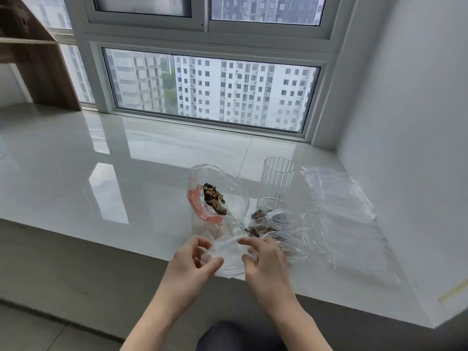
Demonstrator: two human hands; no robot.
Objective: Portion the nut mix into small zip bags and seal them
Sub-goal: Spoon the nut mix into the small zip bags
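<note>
Both hands are at the near edge of the white surface (76, 158), working one small clear zip bag (229, 254). The left hand (196, 259) pinches the bag's left side between thumb and curled fingers (203, 243); the right hand (266, 259) pinches its top edge on the right, fingers bent over the plastic. The bag looks empty, though the clear film makes that hard to judge. Just behind it, a larger clear bag (217, 196) with a red strip at its mouth stands open, nut mix (212, 198) showing inside. To its right, another crumpled bag of nuts (266, 224) lies on the surface, touching a ribbed clear glass (278, 181). Towards the right edge, by the wall, a stack of flat spare bags (342, 211) lies spread out.
</note>
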